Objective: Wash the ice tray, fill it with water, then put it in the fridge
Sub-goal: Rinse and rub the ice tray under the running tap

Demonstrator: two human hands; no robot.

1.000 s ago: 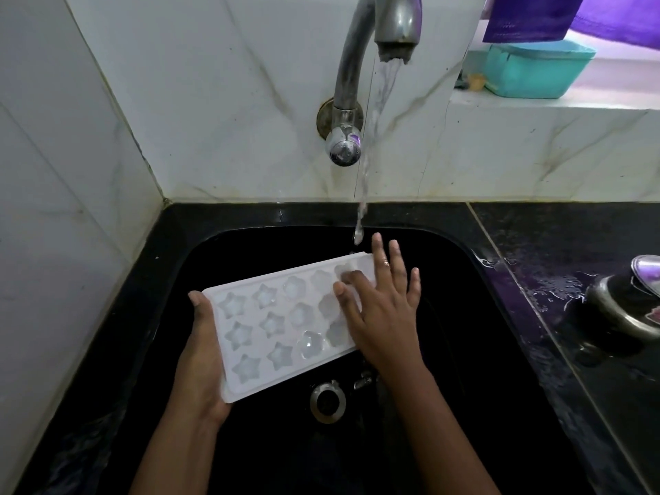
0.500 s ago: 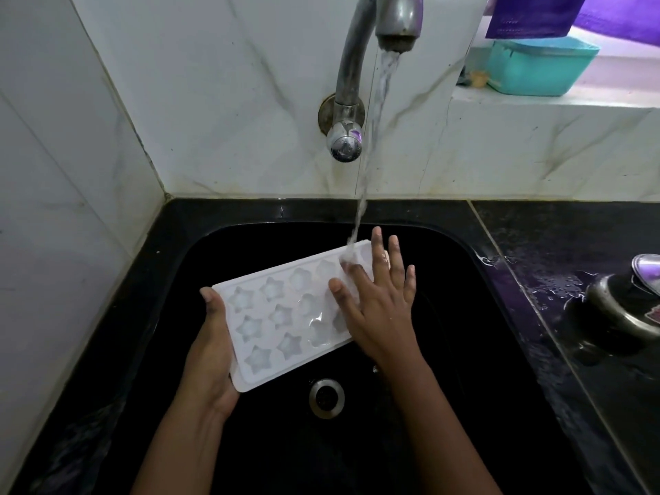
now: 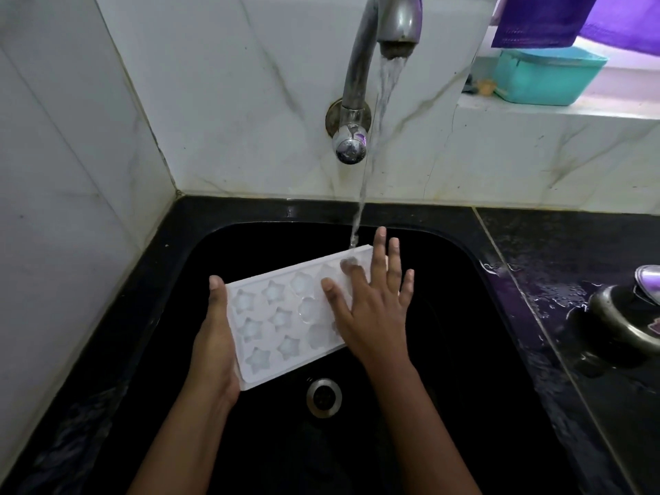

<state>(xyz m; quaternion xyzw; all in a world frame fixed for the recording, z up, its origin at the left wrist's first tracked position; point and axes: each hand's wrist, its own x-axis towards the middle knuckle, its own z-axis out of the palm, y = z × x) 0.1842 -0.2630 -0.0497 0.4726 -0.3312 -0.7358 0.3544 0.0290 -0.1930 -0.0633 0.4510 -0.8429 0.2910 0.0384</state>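
Note:
A white ice tray (image 3: 282,319) with star and round cups is held over the black sink (image 3: 446,351), tilted with its far right corner highest. My left hand (image 3: 214,337) grips its left short end, thumb along the edge. My right hand (image 3: 371,309) lies flat on the tray's right part, fingers straight and spread. Water runs from the metal tap (image 3: 378,37) and lands on the tray's far right corner by my fingertips.
The sink drain (image 3: 324,397) sits below the tray. A wet black counter (image 3: 571,266) lies to the right, with a metal pot (image 3: 628,316) at its edge. A teal tub (image 3: 550,76) stands on the marble ledge behind. White tiled walls close in the left and back.
The tray has been lifted and shifted back under the tap, so the stream now strikes its far right corner. The water flow has grown stronger. My right hand stays flat on the tray.

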